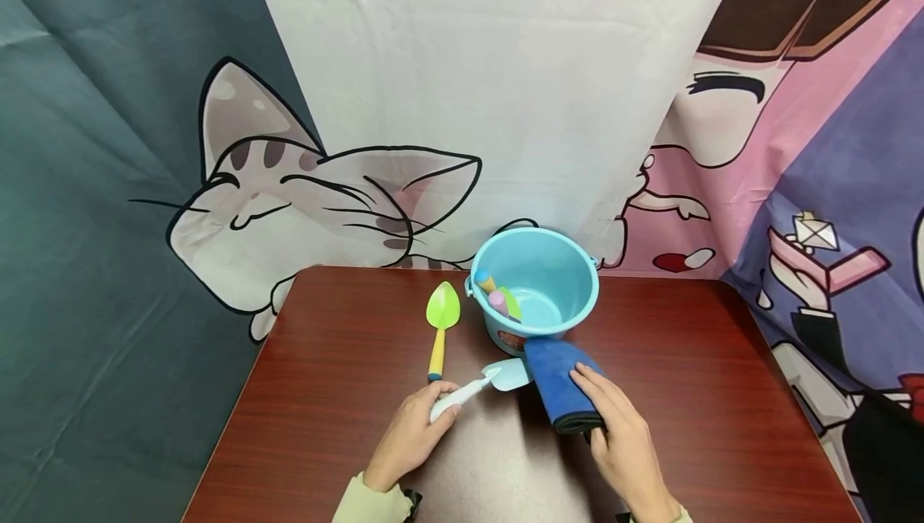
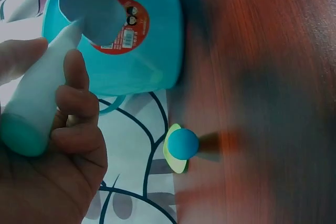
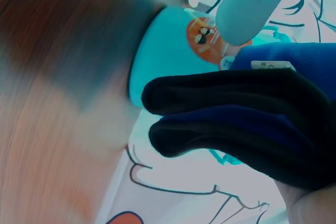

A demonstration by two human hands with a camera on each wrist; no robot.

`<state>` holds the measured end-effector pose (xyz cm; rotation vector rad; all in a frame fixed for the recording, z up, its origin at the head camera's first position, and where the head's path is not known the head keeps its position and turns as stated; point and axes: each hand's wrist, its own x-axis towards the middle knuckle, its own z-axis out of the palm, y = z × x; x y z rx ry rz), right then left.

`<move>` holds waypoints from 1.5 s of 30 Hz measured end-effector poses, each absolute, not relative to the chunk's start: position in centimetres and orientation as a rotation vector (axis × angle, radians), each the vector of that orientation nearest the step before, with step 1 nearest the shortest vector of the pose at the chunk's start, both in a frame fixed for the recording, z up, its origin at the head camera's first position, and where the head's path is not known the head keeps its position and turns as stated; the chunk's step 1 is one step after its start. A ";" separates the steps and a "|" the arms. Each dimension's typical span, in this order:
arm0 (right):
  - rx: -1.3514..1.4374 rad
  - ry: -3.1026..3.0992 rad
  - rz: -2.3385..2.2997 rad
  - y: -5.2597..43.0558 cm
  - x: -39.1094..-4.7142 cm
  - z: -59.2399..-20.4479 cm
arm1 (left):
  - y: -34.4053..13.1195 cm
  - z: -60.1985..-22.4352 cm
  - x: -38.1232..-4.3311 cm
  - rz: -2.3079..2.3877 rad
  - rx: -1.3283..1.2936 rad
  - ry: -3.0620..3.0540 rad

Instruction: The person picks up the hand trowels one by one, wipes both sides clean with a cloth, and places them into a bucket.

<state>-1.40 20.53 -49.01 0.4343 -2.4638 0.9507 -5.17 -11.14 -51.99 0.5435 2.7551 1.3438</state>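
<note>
My left hand (image 1: pixel 411 436) grips the pale handle of a light blue toy shovel (image 1: pixel 511 375), its blade pointing toward the bucket. In the left wrist view, curled fingers and the thumb wrap the shovel handle (image 2: pixel 39 87), which has a green end. A folded blue cloth (image 1: pixel 559 379) with black edging is held in my right hand (image 1: pixel 622 436), fingers on top and the thumb beneath. The cloth's left side is at the shovel blade's edge; whether they touch I cannot tell. In the right wrist view the cloth's black folded edges (image 3: pixel 220 93) hide most of that hand.
Behind both hands stands a light blue bucket (image 1: pixel 577 278) with toy tools inside, including a purple handle end (image 1: pixel 497 301). A green toy shovel (image 1: pixel 443 308) with a yellow handle lies left of it on the brown table (image 1: pixel 325 379). A printed cloth backdrop (image 1: pixel 505 66) hangs behind.
</note>
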 end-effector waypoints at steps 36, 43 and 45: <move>0.869 -2.705 0.695 17.9 -2.0 -51.0 | -10.4 -52.2 -4.5 1.251 0.845 2.622; 0.734 -2.751 0.704 19.1 -2.0 -51.0 | -10.9 -52.3 -4.5 1.331 0.854 2.598; 0.696 -2.760 0.706 19.6 -2.0 -51.0 | -11.0 -52.3 -4.6 1.356 0.863 2.594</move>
